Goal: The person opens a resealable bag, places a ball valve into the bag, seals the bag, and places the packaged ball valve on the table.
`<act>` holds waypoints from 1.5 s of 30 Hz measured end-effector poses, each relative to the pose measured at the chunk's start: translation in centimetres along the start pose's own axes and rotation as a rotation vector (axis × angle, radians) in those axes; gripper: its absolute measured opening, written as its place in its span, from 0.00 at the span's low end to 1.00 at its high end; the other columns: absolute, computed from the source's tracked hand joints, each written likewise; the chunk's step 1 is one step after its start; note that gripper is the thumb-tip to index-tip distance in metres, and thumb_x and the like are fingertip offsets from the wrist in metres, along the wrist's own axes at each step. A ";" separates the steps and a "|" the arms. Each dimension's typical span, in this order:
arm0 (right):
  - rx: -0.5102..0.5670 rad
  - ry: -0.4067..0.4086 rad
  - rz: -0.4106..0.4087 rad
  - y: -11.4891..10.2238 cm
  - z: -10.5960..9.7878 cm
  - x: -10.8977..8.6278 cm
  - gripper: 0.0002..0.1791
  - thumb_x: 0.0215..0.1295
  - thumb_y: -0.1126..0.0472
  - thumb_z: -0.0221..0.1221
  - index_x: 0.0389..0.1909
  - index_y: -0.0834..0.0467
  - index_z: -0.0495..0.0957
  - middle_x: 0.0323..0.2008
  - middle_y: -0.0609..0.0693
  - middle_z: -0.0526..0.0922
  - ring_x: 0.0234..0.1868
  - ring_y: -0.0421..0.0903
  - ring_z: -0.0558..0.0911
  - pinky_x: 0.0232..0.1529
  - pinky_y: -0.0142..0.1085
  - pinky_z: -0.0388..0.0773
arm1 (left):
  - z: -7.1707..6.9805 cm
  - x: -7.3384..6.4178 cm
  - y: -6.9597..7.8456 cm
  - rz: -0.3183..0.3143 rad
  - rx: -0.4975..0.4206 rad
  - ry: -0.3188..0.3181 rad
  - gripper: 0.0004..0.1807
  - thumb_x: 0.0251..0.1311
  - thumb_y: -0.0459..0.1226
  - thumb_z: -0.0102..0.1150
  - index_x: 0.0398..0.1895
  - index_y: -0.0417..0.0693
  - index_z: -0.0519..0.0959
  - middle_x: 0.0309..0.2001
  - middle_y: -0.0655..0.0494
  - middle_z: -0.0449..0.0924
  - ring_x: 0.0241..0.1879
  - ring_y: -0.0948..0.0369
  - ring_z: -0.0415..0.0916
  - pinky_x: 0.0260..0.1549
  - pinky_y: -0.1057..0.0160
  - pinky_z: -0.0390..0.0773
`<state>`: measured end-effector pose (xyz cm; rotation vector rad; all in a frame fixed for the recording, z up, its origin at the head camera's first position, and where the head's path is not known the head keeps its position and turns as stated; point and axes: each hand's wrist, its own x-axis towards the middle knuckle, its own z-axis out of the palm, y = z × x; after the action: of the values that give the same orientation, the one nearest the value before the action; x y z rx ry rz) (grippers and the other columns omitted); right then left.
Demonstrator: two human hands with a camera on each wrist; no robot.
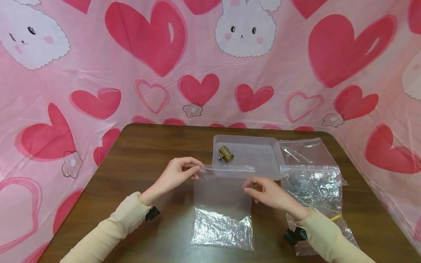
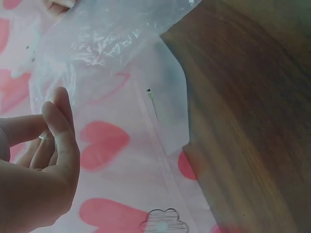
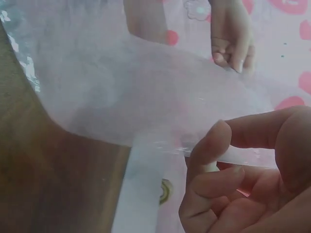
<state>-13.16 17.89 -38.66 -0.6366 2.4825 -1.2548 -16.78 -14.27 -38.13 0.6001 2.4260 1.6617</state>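
Observation:
A clear zip bag is held up over the table, its zip strip along the top and its lower part shiny. My left hand pinches its upper left corner between thumb and fingers. At the bag's right edge, a little below the zip strip, my right hand has its thumb and index finger curled together on the plastic. Behind the bag stands a translucent white tray. A brass pipe fitting with a small metal part beside it lies in the tray's left end.
More clear plastic bags lie at the right of the wooden table, partly under the right forearm. A small yellow strip shows among them. A pink heart-patterned cloth hangs behind and at both sides.

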 end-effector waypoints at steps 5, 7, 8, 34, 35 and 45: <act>-0.045 0.045 0.019 -0.6 -0.6 0.0 0.10 0.69 0.59 0.59 0.45 0.61 0.80 0.35 0.57 0.85 0.24 0.40 0.79 0.26 0.31 0.76 | 0.6 -0.5 0.3 0.055 0.073 -0.002 0.07 0.66 0.34 0.60 0.43 0.50 0.86 0.36 0.51 0.89 0.30 0.55 0.85 0.33 0.61 0.86; -0.073 0.071 0.024 -0.8 -0.8 -0.1 0.09 0.69 0.59 0.60 0.44 0.59 0.80 0.29 0.54 0.84 0.23 0.39 0.78 0.24 0.31 0.75 | 0.8 -0.7 0.3 0.077 0.118 0.001 0.07 0.65 0.34 0.61 0.42 0.51 0.86 0.34 0.53 0.89 0.28 0.56 0.84 0.31 0.64 0.84; -0.081 0.085 0.022 -0.9 -0.8 -0.2 0.08 0.68 0.59 0.61 0.43 0.58 0.80 0.27 0.54 0.83 0.23 0.38 0.78 0.23 0.31 0.74 | 0.9 -0.7 0.3 0.092 0.148 0.006 0.07 0.65 0.34 0.61 0.42 0.53 0.86 0.34 0.55 0.88 0.27 0.58 0.83 0.30 0.66 0.83; -0.387 0.241 -0.375 -3.6 -0.4 -0.3 0.03 0.63 0.61 0.66 0.31 0.52 0.87 0.25 0.37 0.80 0.21 0.26 0.64 0.21 0.23 0.67 | 3.0 -1.4 0.7 0.443 0.559 0.083 0.04 0.49 0.37 0.76 0.28 0.55 0.88 0.23 0.65 0.84 0.25 0.63 0.67 0.25 0.76 0.61; -0.390 0.233 -0.371 -3.6 -0.4 -0.3 0.03 0.62 0.61 0.66 0.31 0.52 0.87 0.25 0.38 0.80 0.21 0.26 0.64 0.21 0.23 0.66 | 3.0 -1.5 0.7 0.443 0.562 0.085 0.04 0.49 0.37 0.76 0.28 0.55 0.88 0.23 0.65 0.84 0.25 0.63 0.68 0.25 0.76 0.61; -0.474 0.170 -0.362 -4.0 -0.4 0.0 0.04 0.57 0.67 0.67 0.30 0.54 0.86 0.26 0.42 0.82 0.24 0.31 0.71 0.25 0.24 0.70 | 3.3 -1.4 0.5 0.562 0.552 -0.027 0.12 0.54 0.33 0.71 0.43 0.51 0.85 0.39 0.61 0.86 0.41 0.65 0.80 0.42 0.66 0.80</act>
<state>-12.26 16.04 -35.18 -1.1825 2.9303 -0.8450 -14.30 -11.80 -39.12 1.4780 2.8724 1.0630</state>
